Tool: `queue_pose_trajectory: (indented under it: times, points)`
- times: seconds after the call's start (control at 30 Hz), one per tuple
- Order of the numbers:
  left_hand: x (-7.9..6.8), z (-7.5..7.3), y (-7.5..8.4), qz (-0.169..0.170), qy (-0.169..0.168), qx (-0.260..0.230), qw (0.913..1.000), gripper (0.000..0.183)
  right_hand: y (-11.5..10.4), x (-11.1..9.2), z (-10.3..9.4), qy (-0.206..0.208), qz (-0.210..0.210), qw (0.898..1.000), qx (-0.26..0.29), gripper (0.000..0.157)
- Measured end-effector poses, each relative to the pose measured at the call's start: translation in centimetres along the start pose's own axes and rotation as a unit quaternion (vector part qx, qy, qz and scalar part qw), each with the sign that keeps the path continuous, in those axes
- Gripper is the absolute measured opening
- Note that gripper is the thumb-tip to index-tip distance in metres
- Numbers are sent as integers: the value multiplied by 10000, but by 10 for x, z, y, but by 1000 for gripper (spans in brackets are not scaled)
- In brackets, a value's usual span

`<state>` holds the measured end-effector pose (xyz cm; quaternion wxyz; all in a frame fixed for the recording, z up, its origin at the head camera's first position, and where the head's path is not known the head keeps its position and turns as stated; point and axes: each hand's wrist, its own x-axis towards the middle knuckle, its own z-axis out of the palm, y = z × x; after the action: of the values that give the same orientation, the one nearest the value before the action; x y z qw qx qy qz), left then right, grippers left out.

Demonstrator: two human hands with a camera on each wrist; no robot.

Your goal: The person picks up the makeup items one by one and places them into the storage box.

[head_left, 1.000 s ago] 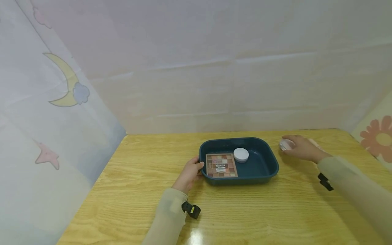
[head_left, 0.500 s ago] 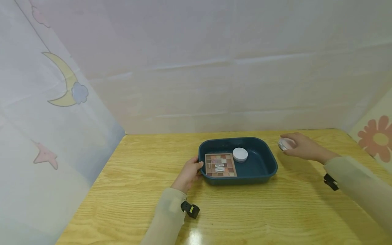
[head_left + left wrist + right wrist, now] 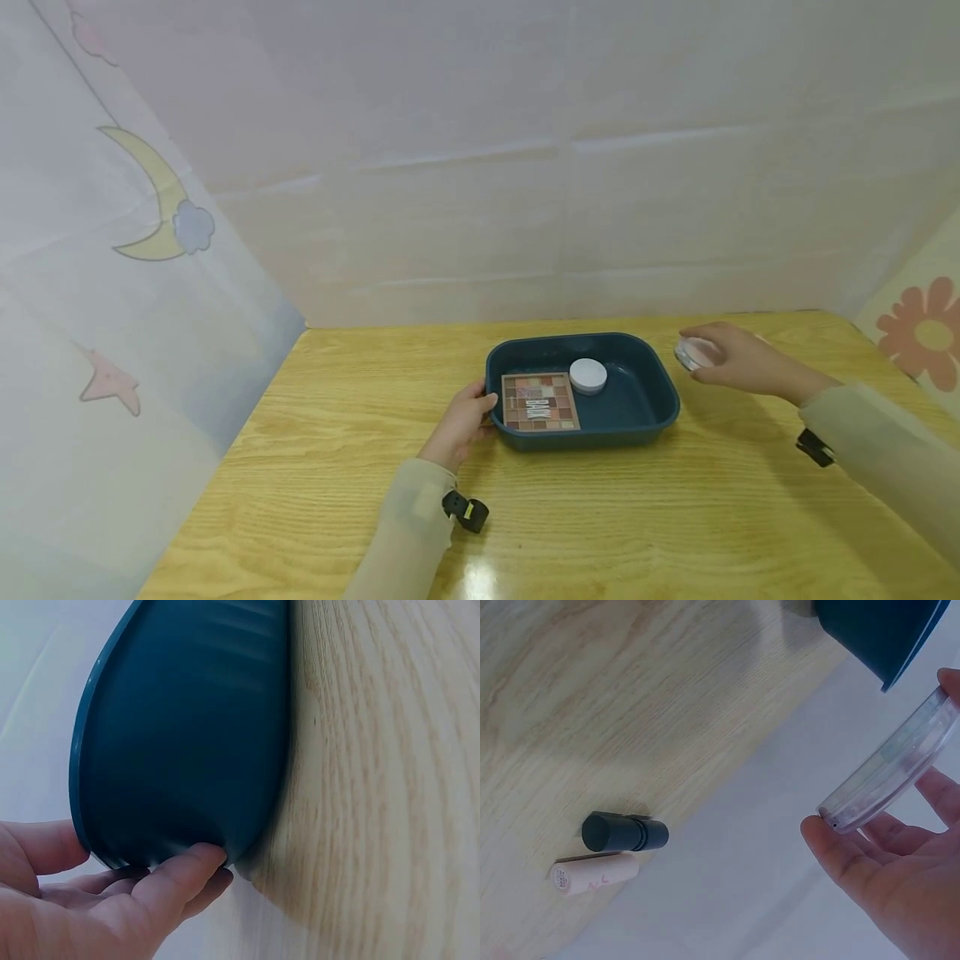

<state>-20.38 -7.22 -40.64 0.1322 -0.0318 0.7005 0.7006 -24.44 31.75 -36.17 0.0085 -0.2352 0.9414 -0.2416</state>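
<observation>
In the head view, my right hand [image 3: 750, 362] pinches a round, flat compact with clear sides [image 3: 696, 353] by its edge, raised above the table to the right of a dark teal tray [image 3: 633, 396]. The right wrist view shows the compact [image 3: 889, 769] tilted between thumb and fingers. My left hand [image 3: 459, 425] grips the tray's left end. Its thumb lies at the rim and the other fingers press the outer wall, as the left wrist view shows. Inside the tray lie an eyeshadow palette [image 3: 540, 402] and a round white lidded container [image 3: 588, 376].
In the right wrist view, a black lipstick-like tube [image 3: 622, 832] and a pale pink tube [image 3: 596, 872] lie side by side near the table edge. The wooden table [image 3: 570, 517] meets a pale fabric backdrop [image 3: 480, 233] behind and at the sides.
My right hand has lifted the compact from the table and moved it slightly up and left, towards the tray. My left hand keeps its grip on the tray, which stays put.
</observation>
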Motion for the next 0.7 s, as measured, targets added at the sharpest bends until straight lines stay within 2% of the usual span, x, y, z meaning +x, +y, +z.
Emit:
queue_pose_trajectory:
  times: [0.2,0.4,0.7]
  points:
    - [0,1,1,-28,33,19,10000,47,-9,-4,-2,-20,-21,10000,-38,61]
    - [0,1,0,-33,60,5,10000,46,-21,-4,-2,6,-172,9992,-350,59]
    - [0,2,0,-40,66,-81,9999,46,-33,-1,0,18,-314,9990,-319,58]
